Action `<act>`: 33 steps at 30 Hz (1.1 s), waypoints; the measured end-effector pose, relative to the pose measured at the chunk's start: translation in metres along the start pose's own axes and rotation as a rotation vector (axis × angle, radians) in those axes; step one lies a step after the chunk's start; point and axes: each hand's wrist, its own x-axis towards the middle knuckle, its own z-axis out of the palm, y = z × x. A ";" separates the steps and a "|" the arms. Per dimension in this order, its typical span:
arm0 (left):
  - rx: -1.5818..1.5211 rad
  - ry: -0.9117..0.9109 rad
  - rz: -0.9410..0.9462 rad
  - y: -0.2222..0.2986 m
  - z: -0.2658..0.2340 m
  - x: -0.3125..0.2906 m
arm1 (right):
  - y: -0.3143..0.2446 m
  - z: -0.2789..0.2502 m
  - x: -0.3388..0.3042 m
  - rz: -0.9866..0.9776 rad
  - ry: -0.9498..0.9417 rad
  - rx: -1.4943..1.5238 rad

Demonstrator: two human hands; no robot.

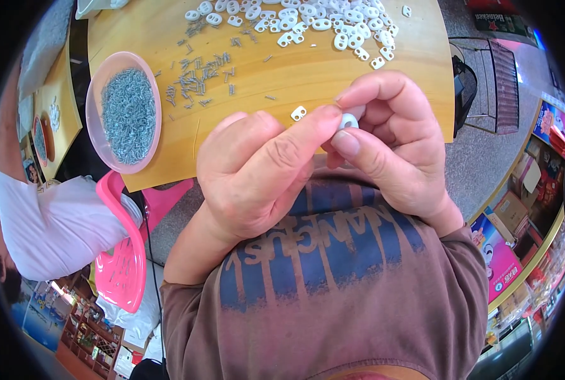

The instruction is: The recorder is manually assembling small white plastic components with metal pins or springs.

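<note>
Just off the table's [358, 69] near edge, the left hand [257, 171] and right hand [390, 139] pinch one small white plastic piece [349, 120] between thumbs and fingertips; it looks light, stiff and smooth, likely slippery, so best gripped by its rim.

A wooden table [358, 69] is carrying a pink bowl of small metal pins [124, 114], scattered loose pins [197, 73] and white plastic pieces [307, 22].
</note>
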 end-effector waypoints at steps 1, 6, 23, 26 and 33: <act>0.018 0.005 0.005 0.000 0.000 -0.001 | 0.004 -0.003 0.000 -0.094 -0.023 -0.124; 0.019 0.039 0.017 0.001 0.004 -0.002 | 0.003 -0.003 -0.005 -0.193 0.002 -0.508; -0.084 0.040 -0.213 0.018 0.004 -0.005 | 0.017 -0.001 -0.003 -0.431 -0.017 -0.438; -0.164 0.068 -0.251 0.018 0.005 -0.008 | 0.019 -0.003 -0.004 -0.363 -0.002 -0.412; -0.396 0.037 -0.589 0.030 -0.004 -0.008 | 0.018 -0.007 -0.001 -0.591 -0.003 -0.731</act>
